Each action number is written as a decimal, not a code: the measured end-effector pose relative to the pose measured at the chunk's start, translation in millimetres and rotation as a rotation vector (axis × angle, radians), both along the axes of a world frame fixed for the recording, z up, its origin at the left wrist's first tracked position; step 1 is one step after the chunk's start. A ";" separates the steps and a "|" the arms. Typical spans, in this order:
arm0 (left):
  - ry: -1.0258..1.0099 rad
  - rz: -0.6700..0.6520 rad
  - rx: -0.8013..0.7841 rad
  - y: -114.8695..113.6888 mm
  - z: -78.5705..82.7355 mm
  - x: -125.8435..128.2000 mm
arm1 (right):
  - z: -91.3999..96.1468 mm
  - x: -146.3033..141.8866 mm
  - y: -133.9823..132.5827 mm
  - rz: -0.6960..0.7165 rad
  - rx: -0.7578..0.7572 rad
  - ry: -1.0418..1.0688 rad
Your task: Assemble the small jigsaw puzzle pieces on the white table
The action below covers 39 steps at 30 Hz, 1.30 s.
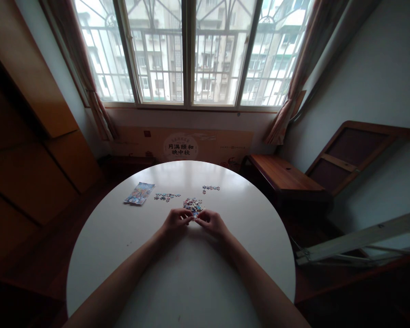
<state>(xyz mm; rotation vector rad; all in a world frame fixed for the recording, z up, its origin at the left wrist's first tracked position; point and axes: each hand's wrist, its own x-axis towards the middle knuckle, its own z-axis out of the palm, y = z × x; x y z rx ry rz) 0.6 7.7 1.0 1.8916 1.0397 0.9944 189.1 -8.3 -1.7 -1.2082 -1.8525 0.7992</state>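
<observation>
On the round white table [130, 237], my left hand [176, 222] and my right hand [210, 222] meet fingertip to fingertip, both curled in a pinch. They rest at the near edge of a small heap of jigsaw pieces [193, 204]. What the fingers pinch is too small to make out. A short joined row of pieces [166, 197] lies to the left of the heap. Another short row [211, 187] lies beyond it to the right. A colourful printed picture card [140, 193] lies flat further left.
A barred window [191, 54] with curtains fills the far wall. A wooden bench or low table [282, 173] stands to the right, with a leaning wooden frame [355, 150] behind it. Wooden cabinets [37, 150] line the left side.
</observation>
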 end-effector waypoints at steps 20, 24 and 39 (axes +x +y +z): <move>0.012 0.013 0.006 1.5 -8.2 -0.3 | -2.1 1.3 0.2 0.004 -0.010 0.015; 0.036 0.019 0.010 0.7 -6.2 0.1 | -3.6 1.5 -0.1 0.008 -0.008 0.001; 0.064 -0.022 0.001 -2.3 -1.2 -1.7 | 0.9 1.2 -3.2 0.015 -0.014 -0.009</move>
